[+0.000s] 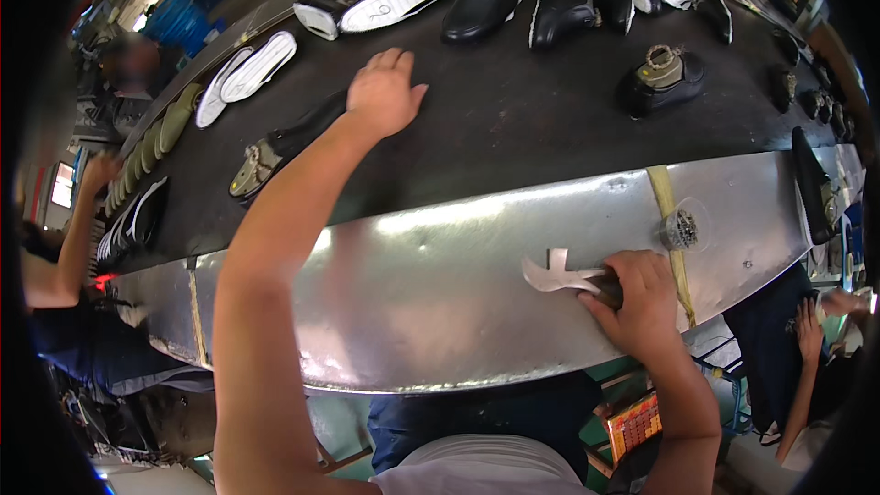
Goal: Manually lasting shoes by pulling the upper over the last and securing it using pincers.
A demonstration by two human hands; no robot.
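Observation:
My left hand (385,92) reaches far over the dark belt, fingers stretched and thumb apart, with nothing seen in it. Under that forearm lies a black shoe on a green last (254,168), partly hidden by my arm. Near the metal ledge's front, my right hand (644,302) is closed round the handles of a pair of lasting pincers (553,273). Their pale curved jaws point left, with a stubby hammer-like piece sticking up. Just beyond this hand stands a clear cup of small dark metal bits (681,229).
The dark belt (477,128) carries black shoes (479,2), white soles (396,0) and a single shoe on a last (663,81). A black shoe (810,185) stands at the metal ledge's (440,312) right end. Other people's arms show at left (78,229) and right (802,367).

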